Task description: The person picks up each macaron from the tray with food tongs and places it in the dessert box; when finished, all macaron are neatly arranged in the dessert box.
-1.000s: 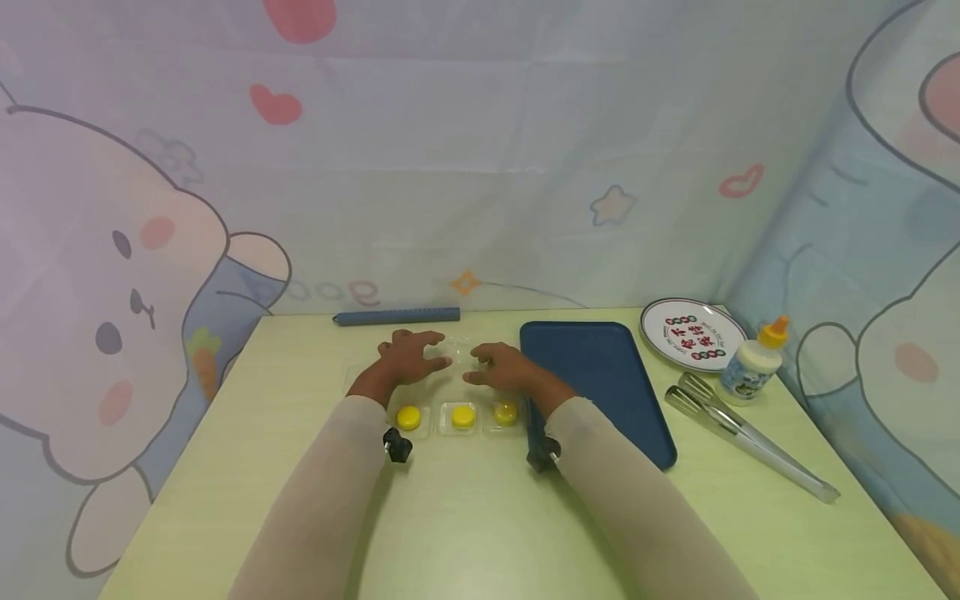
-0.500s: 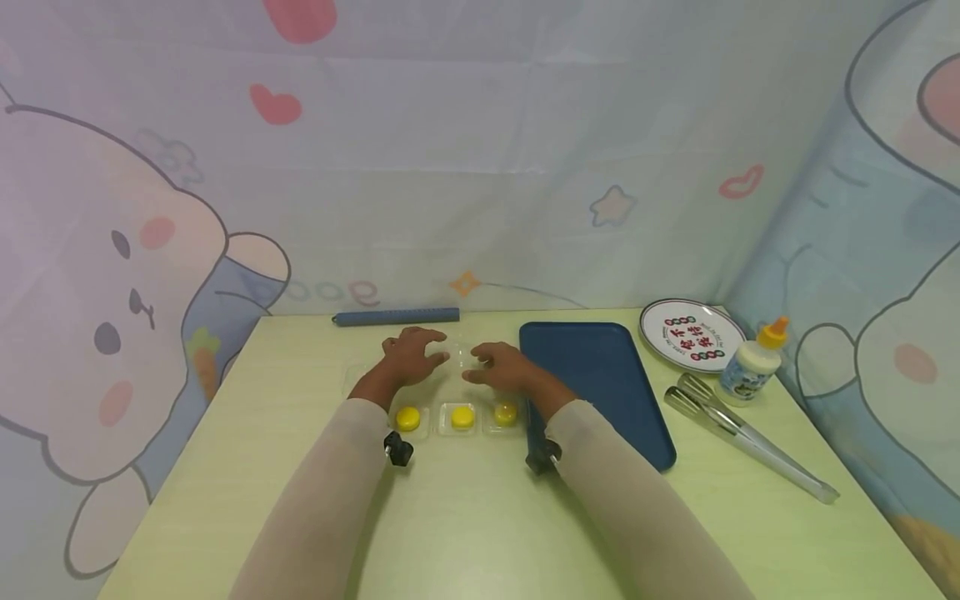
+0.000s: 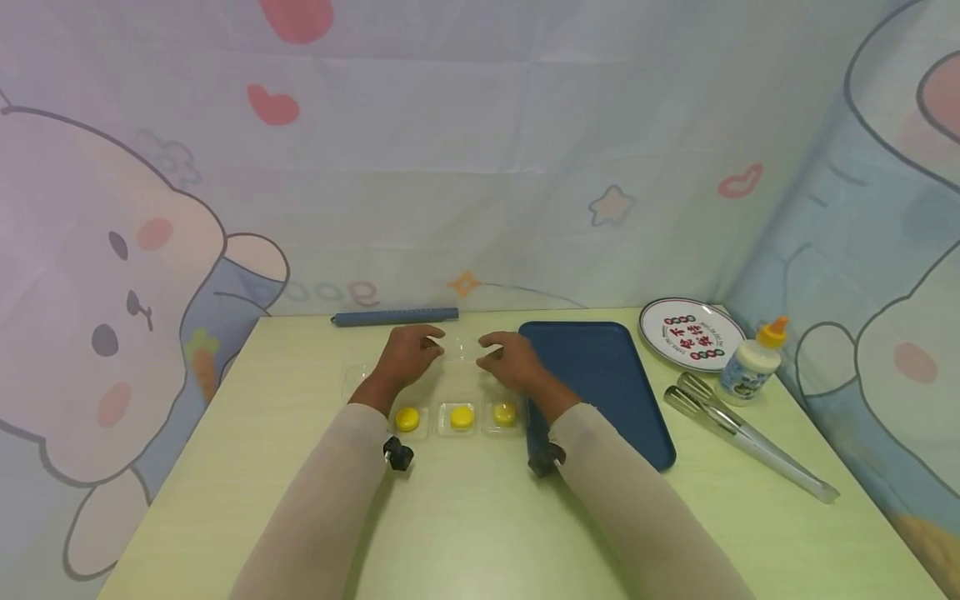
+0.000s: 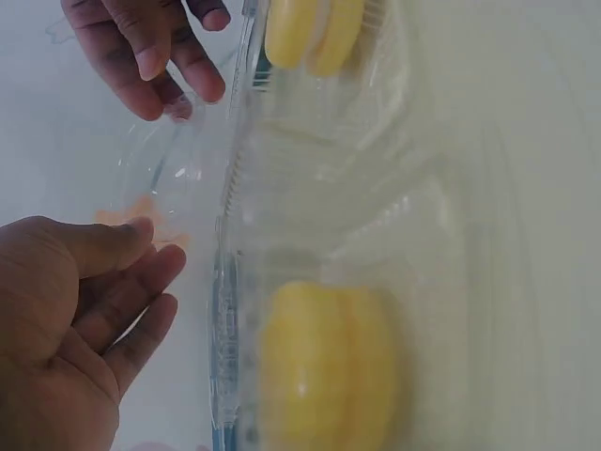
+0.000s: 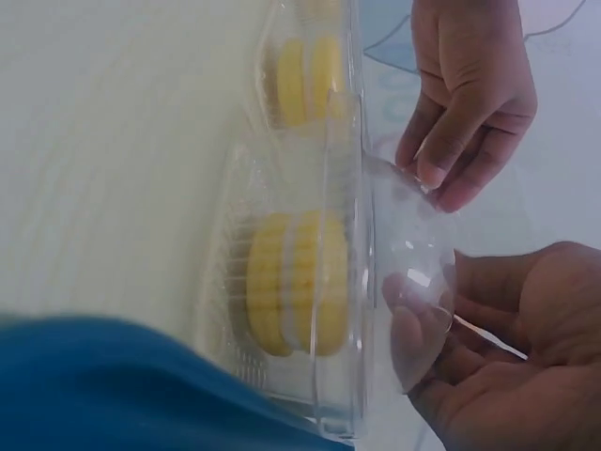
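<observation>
Got left hand point(image 3: 407, 357) and right hand point(image 3: 516, 364) both pinching edges of clear plastic dome point(image 5: 413, 225) from my end. Fingers drawn in now, were looser and more spread half a second ago. Gap between hands bit wider too. Dome's between them, just past row of yellow sandwich cookies point(image 3: 462, 417), left of blue tray point(image 3: 592, 375) on tabletop point(image 3: 450, 517). Cookies haven't budged.
</observation>
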The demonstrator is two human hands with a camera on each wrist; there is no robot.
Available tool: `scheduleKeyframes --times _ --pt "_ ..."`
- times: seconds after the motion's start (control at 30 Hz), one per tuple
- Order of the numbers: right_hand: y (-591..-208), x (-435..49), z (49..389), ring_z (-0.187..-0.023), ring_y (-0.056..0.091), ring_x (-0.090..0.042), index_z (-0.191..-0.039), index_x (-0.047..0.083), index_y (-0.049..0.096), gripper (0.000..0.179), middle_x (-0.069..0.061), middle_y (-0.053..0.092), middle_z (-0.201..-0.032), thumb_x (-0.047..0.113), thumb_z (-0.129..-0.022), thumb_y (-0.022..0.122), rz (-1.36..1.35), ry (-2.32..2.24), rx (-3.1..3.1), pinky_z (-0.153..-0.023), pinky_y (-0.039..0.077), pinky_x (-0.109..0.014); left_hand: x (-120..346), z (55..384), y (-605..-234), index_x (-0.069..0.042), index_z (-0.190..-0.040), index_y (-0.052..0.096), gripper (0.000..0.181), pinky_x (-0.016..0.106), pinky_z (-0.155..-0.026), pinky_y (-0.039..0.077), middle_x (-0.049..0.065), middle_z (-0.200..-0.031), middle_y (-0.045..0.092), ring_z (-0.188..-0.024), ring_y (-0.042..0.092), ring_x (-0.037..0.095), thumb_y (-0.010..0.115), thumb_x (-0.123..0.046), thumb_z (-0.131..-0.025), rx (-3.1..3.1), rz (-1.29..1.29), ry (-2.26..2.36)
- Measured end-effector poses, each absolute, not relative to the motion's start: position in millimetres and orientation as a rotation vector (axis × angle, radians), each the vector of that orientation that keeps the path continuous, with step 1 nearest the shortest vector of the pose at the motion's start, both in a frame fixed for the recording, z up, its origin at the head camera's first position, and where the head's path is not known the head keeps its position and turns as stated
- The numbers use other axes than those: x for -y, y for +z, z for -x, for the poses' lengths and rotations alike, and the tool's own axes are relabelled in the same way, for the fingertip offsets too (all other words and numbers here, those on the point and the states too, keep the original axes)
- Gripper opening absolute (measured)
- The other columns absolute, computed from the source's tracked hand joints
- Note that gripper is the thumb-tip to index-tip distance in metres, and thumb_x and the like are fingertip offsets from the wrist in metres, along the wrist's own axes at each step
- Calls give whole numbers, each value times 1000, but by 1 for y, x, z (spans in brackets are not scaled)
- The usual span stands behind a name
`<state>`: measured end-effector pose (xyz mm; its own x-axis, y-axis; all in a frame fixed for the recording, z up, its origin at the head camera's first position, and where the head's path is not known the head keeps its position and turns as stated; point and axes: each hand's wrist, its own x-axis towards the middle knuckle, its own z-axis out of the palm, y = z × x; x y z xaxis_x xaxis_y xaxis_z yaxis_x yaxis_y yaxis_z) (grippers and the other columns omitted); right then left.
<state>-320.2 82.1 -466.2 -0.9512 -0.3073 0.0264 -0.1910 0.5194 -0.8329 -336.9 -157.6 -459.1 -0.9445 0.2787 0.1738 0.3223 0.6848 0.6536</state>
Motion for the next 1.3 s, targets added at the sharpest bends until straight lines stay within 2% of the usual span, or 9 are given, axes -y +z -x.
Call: scheduleKeyframes --times 0.13,0.27,0.47,0.57,0.67,0.77,0.97,1.13,1.3 --pt "-463 -80 318 -117 78 -36 -141 -2 70 39 -23 73 -139 10 -103 75 402 -1468 -2691 -93 66 -46 156 333 -457 2 -136 73 34 47 -91 67 24 -135 75 -113 80 38 74 -5 -103 2770 473 -1205" --pt "-462 -80 314 -106 81 -34 -130 -2 75 30 -22 77 -128 4 -100 76 391 -1549 -2717 -91 66 -46 155 327 -454 0 -130 76 29 44 -85 68 20 -132 78 -109 81 37 77 -5 -101 2705 461 -1305" --pt "-464 -86 309 -95 82 -32 -111 -1 78 14 -17 80 -112 -1 -98 77 380 -1634 -2728 -79 65 -40 158 321 -454 -3 -115 74 15 38 -78 67 18 -117 81 -90 83 33 77 -3 -100 2620 532 -1399" --pt "-465 -87 308 -91 82 -32 -105 0 75 7 -18 80 -105 -3 -98 76 409 -1661 -2711 -78 66 -43 159 320 -456 -5 -120 69 19 39 -77 68 18 -115 82 -86 83 32 76 -4 -101 2613 539 -1423" --pt "-464 -89 308 -91 80 -30 -112 2 72 15 -19 79 -106 -5 -99 74 443 -1698 -2661 -84 67 -50 162 318 -458 -6 -137 65 36 40 -79 69 19 -117 83 -87 83 34 75 -6 -103 2622 531 -1444" --pt "-463 -90 307 -90 79 -30 -127 1 70 26 -21 78 -110 -3 -101 72 476 -1704 -2630 -84 67 -47 163 315 -459 -5 -146 65 42 40 -81 69 22 -118 82 -91 84 37 74 -7 -104 2621 545 -1449" --pt "-461 -95 302 -93 80 -39 -133 -2 74 28 -23 78 -115 5 -105 71 587 -1613 -2657 -76 65 -35 162 306 -456 0 -134 73 28 38 -82 69 26 -119 79 -98 83 41 70 -6 -106 2603 560 -1492" --pt "-459 -96 298 -98 81 -38 -134 -1 76 30 -23 80 -119 11 -107 70 602 -1533 -2687 -84 67 -41 161 300 -454 0 -123 73 19 36 -83 69 24 -118 78 -102 82 43 72 -6 -105 2597 549 -1514" --pt "-455 -97 294 -104 80 -40 -137 4 76 36 -21 82 -116 26 -110 68 604 -1491 -2706 -95 66 -49 162 295 -454 -6 -117 74 13 45 -91 68 16 -121 79 -107 82 39 74 -10 -104 2623 490 -1498"
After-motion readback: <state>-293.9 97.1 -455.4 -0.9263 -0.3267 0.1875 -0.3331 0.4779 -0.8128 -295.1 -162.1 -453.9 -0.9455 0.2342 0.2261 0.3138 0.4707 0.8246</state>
